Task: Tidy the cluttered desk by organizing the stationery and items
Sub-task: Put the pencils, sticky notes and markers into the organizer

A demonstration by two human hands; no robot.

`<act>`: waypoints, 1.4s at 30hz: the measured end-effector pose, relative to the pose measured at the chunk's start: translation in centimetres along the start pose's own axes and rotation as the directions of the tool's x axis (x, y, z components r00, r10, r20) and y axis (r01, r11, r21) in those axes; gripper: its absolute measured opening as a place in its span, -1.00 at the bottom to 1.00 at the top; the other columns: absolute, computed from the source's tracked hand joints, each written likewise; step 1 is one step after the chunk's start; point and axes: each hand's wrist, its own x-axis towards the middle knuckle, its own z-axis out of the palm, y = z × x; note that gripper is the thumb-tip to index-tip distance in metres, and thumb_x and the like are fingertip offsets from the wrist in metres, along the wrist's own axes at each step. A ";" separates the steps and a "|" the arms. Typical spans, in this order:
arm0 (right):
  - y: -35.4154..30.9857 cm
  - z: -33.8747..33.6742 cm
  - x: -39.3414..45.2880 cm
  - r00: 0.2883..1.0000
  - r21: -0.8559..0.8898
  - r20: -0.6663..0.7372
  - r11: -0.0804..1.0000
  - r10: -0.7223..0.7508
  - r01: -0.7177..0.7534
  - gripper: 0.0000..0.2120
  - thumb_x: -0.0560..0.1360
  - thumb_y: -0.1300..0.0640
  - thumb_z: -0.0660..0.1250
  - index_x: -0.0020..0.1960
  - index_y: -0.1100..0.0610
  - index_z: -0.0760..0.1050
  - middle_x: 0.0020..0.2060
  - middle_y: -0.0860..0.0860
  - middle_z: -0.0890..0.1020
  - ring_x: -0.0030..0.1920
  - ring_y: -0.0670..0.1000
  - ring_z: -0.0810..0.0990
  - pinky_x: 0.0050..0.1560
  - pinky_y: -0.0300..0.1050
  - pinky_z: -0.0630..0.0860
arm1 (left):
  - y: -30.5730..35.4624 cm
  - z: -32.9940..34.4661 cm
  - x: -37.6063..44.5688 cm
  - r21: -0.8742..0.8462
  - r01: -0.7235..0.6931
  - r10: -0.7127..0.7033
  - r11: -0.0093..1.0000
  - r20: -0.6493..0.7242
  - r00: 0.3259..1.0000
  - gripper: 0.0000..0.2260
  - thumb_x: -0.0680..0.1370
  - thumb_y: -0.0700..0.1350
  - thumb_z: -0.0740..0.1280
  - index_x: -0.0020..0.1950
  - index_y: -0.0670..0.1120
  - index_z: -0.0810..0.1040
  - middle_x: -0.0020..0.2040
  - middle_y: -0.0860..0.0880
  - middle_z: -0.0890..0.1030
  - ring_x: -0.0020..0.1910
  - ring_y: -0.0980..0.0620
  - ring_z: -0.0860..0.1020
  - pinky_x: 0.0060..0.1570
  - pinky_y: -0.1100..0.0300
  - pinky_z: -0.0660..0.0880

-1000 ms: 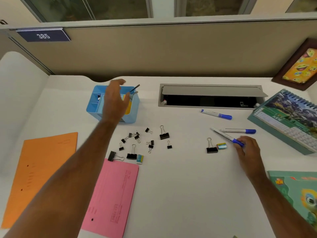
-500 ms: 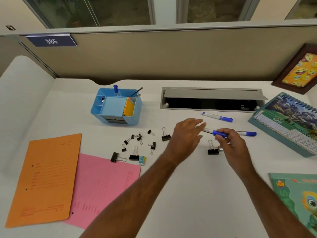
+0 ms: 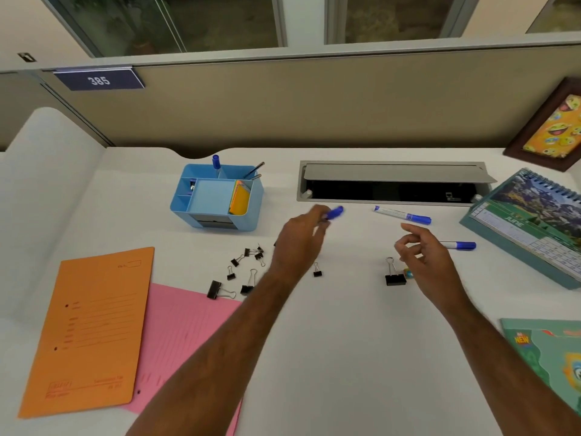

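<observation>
Left hand: I grip a blue-capped white marker, centre frame.
Right hand: mine, loosely curled, empty.
Done: one marker in blue plastic organiser.
Left: scattered black binder clips.

Binder clips crowd organizer front; desk centre open.

The desk top is smooth, matt white. At its ten o'clock the blue organizer looks like glossy plastic. The binder clips show black metal with wire handles. At eight o'clock, orange folder and pink folder are matt paper card.
</observation>
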 end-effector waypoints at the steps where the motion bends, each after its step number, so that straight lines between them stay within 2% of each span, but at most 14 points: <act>1: 0.5 -0.4 0.3 1.000 -0.023 -0.007 1.000 0.007 -0.008 -0.62 0.63 0.08 0.33 0.43 -0.02 0.41 0.03 -0.02 0.61 -0.01 0.01 0.63 -0.20 -0.23 0.60 | -0.8 -0.7 0.2 -0.032 0.072 -0.073 0.997 -0.008 0.997 -0.82 0.69 -0.06 0.30 0.29 -0.01 0.50 0.08 -0.03 0.71 -0.01 0.00 0.67 -0.03 0.14 0.59; 4: 1.6 -1.4 1.1 0.995 -0.031 -0.060 0.996 0.085 -0.087 -0.59 0.62 0.04 0.35 0.43 -0.01 0.37 -0.02 0.03 0.56 -0.04 0.04 0.59 -0.17 -0.16 0.52 | -2.8 -3.6 1.5 -0.175 0.200 -0.217 0.964 -0.083 0.973 -0.80 0.69 -0.07 0.31 0.31 -0.03 0.47 0.21 0.00 0.68 0.15 0.06 0.66 0.17 0.07 0.62; 7: 2.7 -2.5 1.6 0.980 -0.060 -0.131 0.986 0.146 -0.155 -0.60 0.63 0.01 0.33 0.42 0.00 0.34 -0.05 0.10 0.55 -0.09 0.09 0.56 -0.19 -0.12 0.47 | -4.8 -7.3 3.3 -0.233 0.296 -0.343 0.926 -0.201 0.918 -0.81 0.69 0.03 0.30 0.25 -0.01 0.50 0.09 0.06 0.68 0.07 0.14 0.66 0.08 0.19 0.59; 10: 4.0 -3.6 1.9 0.963 -0.138 -0.187 0.965 0.196 -0.223 -0.62 0.64 -0.01 0.30 0.40 0.03 0.34 -0.10 0.12 0.56 -0.08 0.16 0.57 -0.22 -0.12 0.44 | -7.9 -11.1 4.9 -0.190 0.300 -0.350 0.935 -0.342 0.872 -0.78 0.68 0.04 0.33 0.23 -0.05 0.55 0.05 0.07 0.65 0.05 0.14 0.64 0.02 0.25 0.55; 13: 5.0 -4.3 2.0 0.946 -0.191 -0.219 0.940 0.240 -0.283 -0.62 0.64 -0.01 0.30 0.41 0.06 0.35 -0.22 0.10 0.55 -0.07 0.22 0.57 -0.10 0.00 0.43 | -11.3 -14.2 6.5 -0.111 0.295 -0.313 0.949 -0.436 0.844 -0.81 0.63 -0.06 0.40 0.19 -0.12 0.60 0.12 -0.04 0.57 0.03 0.06 0.63 -0.02 0.26 0.55; 17: 5.7 -4.3 2.0 0.933 -0.230 -0.226 0.915 0.281 -0.332 -0.58 0.65 -0.01 0.28 0.44 0.08 0.32 -0.30 0.12 0.54 -0.20 0.16 0.54 -0.07 0.05 0.47 | -14.9 -16.8 8.0 -0.076 0.324 -0.325 0.943 -0.420 0.848 -0.85 0.61 -0.08 0.42 0.13 -0.10 0.63 0.14 -0.13 0.60 -0.08 0.07 0.64 -0.04 0.16 0.63; 20: 6.3 -3.8 1.9 0.929 -0.244 -0.223 0.905 0.296 -0.347 -0.54 0.64 -0.02 0.29 0.47 0.08 0.28 -0.30 0.11 0.54 -0.21 0.14 0.54 -0.02 0.10 0.51 | -16.6 -17.2 8.5 0.014 0.350 -0.318 0.937 -0.384 0.867 -0.84 0.61 -0.09 0.42 0.14 -0.13 0.63 0.13 -0.12 0.60 -0.05 0.08 0.59 -0.04 0.42 0.50; 21: 6.4 -3.6 1.9 0.930 -0.256 -0.219 0.902 0.295 -0.347 -0.54 0.64 -0.01 0.29 0.48 0.08 0.28 -0.29 0.11 0.55 -0.21 0.13 0.55 -0.03 0.08 0.50 | -16.9 -17.1 8.6 0.041 0.360 -0.320 0.932 -0.372 0.871 -0.83 0.61 -0.09 0.42 0.14 -0.14 0.63 0.12 -0.12 0.60 -0.02 0.06 0.58 -0.01 0.38 0.50; 24: 6.9 -3.3 2.0 0.932 -0.289 -0.214 0.892 0.293 -0.347 -0.55 0.63 -0.01 0.30 0.45 0.10 0.32 -0.26 0.12 0.56 -0.19 0.13 0.54 -0.07 0.01 0.44 | -17.9 -16.5 8.9 0.104 0.380 -0.329 0.919 -0.329 0.885 -0.80 0.60 -0.05 0.42 0.15 -0.14 0.62 0.12 -0.11 0.62 0.03 -0.02 0.61 0.08 0.06 0.57; 28: 7.1 -3.1 2.0 0.941 -0.349 -0.208 0.879 0.266 -0.325 -0.62 0.62 0.05 0.32 0.39 0.12 0.37 -0.21 0.09 0.55 -0.18 0.12 0.53 -0.09 -0.03 0.40 | -18.3 -15.6 9.4 0.157 0.436 -0.382 0.886 -0.288 0.878 -0.76 0.59 0.00 0.43 0.17 -0.12 0.62 0.13 -0.12 0.63 0.05 -0.09 0.64 0.10 -0.09 0.60; 32: 7.5 -3.2 1.9 0.960 -0.422 -0.192 0.865 0.205 -0.269 -0.73 0.64 0.07 0.30 0.31 0.07 0.40 -0.03 0.09 0.59 -0.08 0.10 0.53 -0.05 -0.03 0.44 | -18.0 -14.2 9.5 0.244 0.463 -0.416 0.852 -0.221 0.882 -0.72 0.62 0.02 0.41 0.21 -0.14 0.61 0.16 -0.15 0.66 0.13 -0.17 0.61 0.15 -0.09 0.51; 37: 7.8 -3.4 2.1 0.967 -0.473 -0.178 0.845 0.184 -0.248 -0.80 0.64 0.14 0.27 0.26 0.05 0.44 0.04 0.13 0.64 -0.04 0.14 0.59 0.01 0.06 0.55 | -17.3 -13.4 9.0 0.312 0.470 -0.426 0.826 -0.199 0.882 -0.72 0.64 -0.03 0.37 0.30 -0.13 0.61 0.23 -0.17 0.66 0.19 -0.19 0.60 0.23 -0.12 0.47; 42: 7.2 -3.6 1.9 0.961 -0.421 -0.200 0.869 0.189 -0.259 -0.80 0.62 0.17 0.27 0.23 0.06 0.48 0.12 0.15 0.65 0.12 0.23 0.62 0.05 0.04 0.54 | -16.6 -13.1 7.5 0.215 0.517 -0.462 0.828 -0.260 0.848 -0.66 0.61 -0.16 0.35 0.39 -0.09 0.54 0.33 -0.12 0.56 0.30 -0.14 0.52 0.33 -0.02 0.37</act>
